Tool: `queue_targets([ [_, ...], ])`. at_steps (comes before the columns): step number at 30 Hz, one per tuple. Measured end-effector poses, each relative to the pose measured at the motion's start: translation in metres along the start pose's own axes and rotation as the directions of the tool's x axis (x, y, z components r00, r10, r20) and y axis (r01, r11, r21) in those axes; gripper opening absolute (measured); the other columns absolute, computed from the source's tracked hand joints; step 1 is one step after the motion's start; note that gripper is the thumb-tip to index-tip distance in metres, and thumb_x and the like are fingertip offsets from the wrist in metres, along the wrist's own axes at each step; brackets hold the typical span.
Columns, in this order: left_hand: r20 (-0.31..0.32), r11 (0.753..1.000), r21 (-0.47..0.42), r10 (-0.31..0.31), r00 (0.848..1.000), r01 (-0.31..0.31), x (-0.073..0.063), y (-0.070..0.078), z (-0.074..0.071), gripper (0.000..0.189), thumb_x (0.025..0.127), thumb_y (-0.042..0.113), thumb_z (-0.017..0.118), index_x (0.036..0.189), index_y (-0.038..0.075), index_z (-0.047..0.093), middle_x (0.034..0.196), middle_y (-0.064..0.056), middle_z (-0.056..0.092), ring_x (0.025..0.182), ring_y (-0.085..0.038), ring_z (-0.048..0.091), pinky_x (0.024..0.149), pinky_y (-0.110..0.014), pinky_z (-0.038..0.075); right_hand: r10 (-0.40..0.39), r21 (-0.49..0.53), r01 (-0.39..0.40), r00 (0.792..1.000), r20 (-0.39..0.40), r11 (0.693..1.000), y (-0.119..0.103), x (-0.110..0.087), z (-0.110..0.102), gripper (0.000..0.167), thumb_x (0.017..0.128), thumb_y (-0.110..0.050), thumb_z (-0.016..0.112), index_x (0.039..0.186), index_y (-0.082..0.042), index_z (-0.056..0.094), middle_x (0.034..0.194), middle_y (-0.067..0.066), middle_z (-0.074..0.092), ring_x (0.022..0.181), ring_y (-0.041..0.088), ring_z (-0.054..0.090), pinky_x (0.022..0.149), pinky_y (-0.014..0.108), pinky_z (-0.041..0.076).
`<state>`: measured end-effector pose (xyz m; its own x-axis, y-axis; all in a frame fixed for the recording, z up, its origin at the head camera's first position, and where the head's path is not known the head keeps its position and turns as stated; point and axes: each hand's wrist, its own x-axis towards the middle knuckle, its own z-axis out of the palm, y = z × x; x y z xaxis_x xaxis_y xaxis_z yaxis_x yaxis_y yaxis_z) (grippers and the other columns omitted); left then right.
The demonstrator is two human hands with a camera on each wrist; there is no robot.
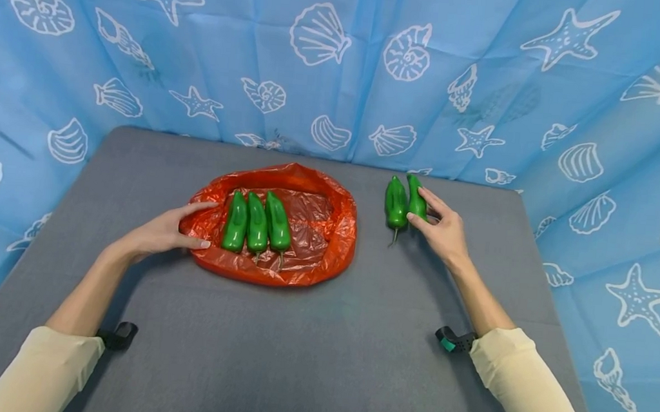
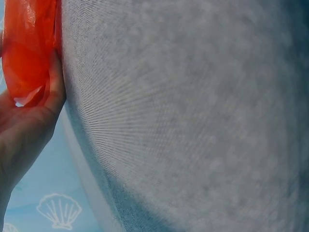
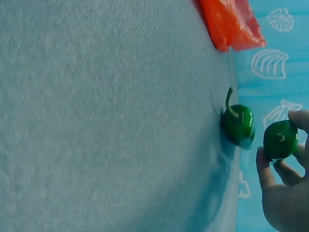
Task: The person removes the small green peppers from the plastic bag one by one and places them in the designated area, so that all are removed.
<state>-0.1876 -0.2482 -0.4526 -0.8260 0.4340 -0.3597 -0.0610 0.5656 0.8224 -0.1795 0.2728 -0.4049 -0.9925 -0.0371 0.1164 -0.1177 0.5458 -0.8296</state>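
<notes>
In the head view, a red plastic bag point(image 1: 340, 245) lies with its mouth spread wide. Three green chili peppers point(image 1: 257, 223) are side by side in its left half. My left hand point(image 1: 168, 229) holds the bag's left end, thumb at the near side and fingers at the far side. To the right of the bag, my right hand point(image 1: 443, 231) pinches a green chili pepper point(image 3: 281, 141) between thumb and fingers. Close to its left, another green chili pepper point(image 1: 396, 203) rests on the table, curved stem toward me.
A grey cloth covers the table point(image 1: 295, 358). Behind it and along its sides hangs a blue curtain point(image 1: 350, 91) with white shell and starfish prints. Each wrist wears a black strap, the right wrist's camera point(image 1: 453, 340) showing a green patch.
</notes>
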Motion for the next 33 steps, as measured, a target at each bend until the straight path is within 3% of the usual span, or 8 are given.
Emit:
queue_targets([
  [3, 0.001, 1.0, -0.004, 0.014, 1.0, -0.014, 0.001, 0.001, 0.0, 0.089, 0.089, 0.033, 0.076, 0.159, 0.018, 0.022, 0.157, -0.027, 0.021, 0.13, -0.042, 0.038, 0.104, -0.06, 0.035, 0.023, -0.016, -0.023, 1.0, 0.021, 1.0, 0.003, 0.002, -0.003, 0.059, 0.094, -0.008, 0.067, 0.147, 0.001, 0.044, 0.153, 0.021, 0.039, 0.126, 0.044, 0.051, 0.101, 0.05, 0.046],
  [5, 0.003, 1.0, -0.007, 0.02, 1.0, -0.02, 0.001, 0.002, 0.0, 0.089, 0.089, 0.032, 0.075, 0.159, 0.018, 0.022, 0.159, -0.028, 0.017, 0.136, -0.044, 0.031, 0.107, -0.065, 0.03, 0.042, -0.032, -0.041, 0.998, 0.037, 0.999, 0.006, 0.003, -0.005, 0.06, 0.095, -0.011, 0.067, 0.149, -0.001, 0.043, 0.154, 0.021, 0.039, 0.126, 0.044, 0.052, 0.096, 0.039, 0.051],
  [9, 0.002, 1.0, -0.009, 0.017, 1.0, -0.017, 0.0, 0.002, -0.001, 0.089, 0.089, 0.032, 0.075, 0.159, 0.018, 0.021, 0.158, -0.028, 0.018, 0.133, -0.044, 0.033, 0.106, -0.064, 0.031, 0.067, -0.04, -0.065, 0.996, 0.064, 0.997, 0.014, 0.005, -0.008, 0.062, 0.096, -0.016, 0.068, 0.15, -0.004, 0.042, 0.153, 0.022, 0.039, 0.123, 0.044, 0.054, 0.077, 0.016, 0.049],
  [12, 0.0, 1.0, -0.009, 0.011, 1.0, -0.011, 0.0, 0.002, -0.002, 0.089, 0.089, 0.032, 0.075, 0.159, 0.018, 0.022, 0.157, -0.027, 0.019, 0.132, -0.043, 0.034, 0.106, -0.063, 0.032, 0.066, -0.03, -0.064, 0.995, 0.079, 0.998, 0.028, 0.009, -0.009, 0.063, 0.095, -0.019, 0.069, 0.151, -0.006, 0.041, 0.151, 0.024, 0.041, 0.123, 0.045, 0.054, 0.072, 0.012, 0.046],
  [18, 0.002, 1.0, -0.015, 0.018, 1.0, -0.018, 0.0, 0.004, -0.002, 0.089, 0.09, 0.031, 0.075, 0.159, 0.018, 0.021, 0.159, -0.028, 0.015, 0.139, -0.046, 0.027, 0.108, -0.068, 0.027, 0.035, -0.081, -0.029, 0.996, 0.08, 0.996, 0.069, 0.02, -0.008, 0.066, 0.096, -0.026, 0.068, 0.153, -0.015, 0.039, 0.15, 0.024, 0.041, 0.122, 0.044, 0.055, 0.074, 0.012, 0.046],
  [23, 0.003, 1.0, -0.013, 0.022, 1.0, -0.021, 0.0, 0.003, -0.001, 0.089, 0.089, 0.031, 0.075, 0.159, 0.017, 0.022, 0.159, -0.029, 0.015, 0.141, -0.048, 0.023, 0.109, -0.068, 0.025, 0.023, -0.09, -0.016, 0.997, 0.077, 0.996, 0.078, 0.023, -0.008, 0.066, 0.094, -0.027, 0.071, 0.152, -0.015, 0.041, 0.151, 0.021, 0.042, 0.121, 0.04, 0.057, 0.074, 0.011, 0.047],
  [28, 0.0, 1.0, -0.003, 0.025, 1.0, -0.025, -0.001, 0.001, 0.0, 0.088, 0.09, 0.031, 0.075, 0.159, 0.016, 0.022, 0.159, -0.029, 0.016, 0.142, -0.05, 0.021, 0.109, -0.069, 0.024, 0.024, -0.126, -0.012, 0.995, 0.097, 0.992, 0.082, 0.025, -0.007, 0.067, 0.093, -0.032, 0.072, 0.151, -0.015, 0.044, 0.152, 0.018, 0.042, 0.12, 0.038, 0.058, 0.081, 0.028, 0.055],
  [33, -0.001, 1.0, -0.007, 0.026, 1.0, -0.026, -0.001, -0.001, 0.0, 0.087, 0.09, 0.032, 0.074, 0.158, 0.016, 0.022, 0.16, -0.028, 0.015, 0.143, -0.05, 0.02, 0.109, -0.069, 0.023, 0.013, -0.149, 0.001, 0.995, 0.094, 0.989, 0.085, 0.028, -0.006, 0.066, 0.091, -0.032, 0.073, 0.149, -0.015, 0.047, 0.152, 0.015, 0.043, 0.12, 0.037, 0.057, 0.087, 0.045, 0.054],
])
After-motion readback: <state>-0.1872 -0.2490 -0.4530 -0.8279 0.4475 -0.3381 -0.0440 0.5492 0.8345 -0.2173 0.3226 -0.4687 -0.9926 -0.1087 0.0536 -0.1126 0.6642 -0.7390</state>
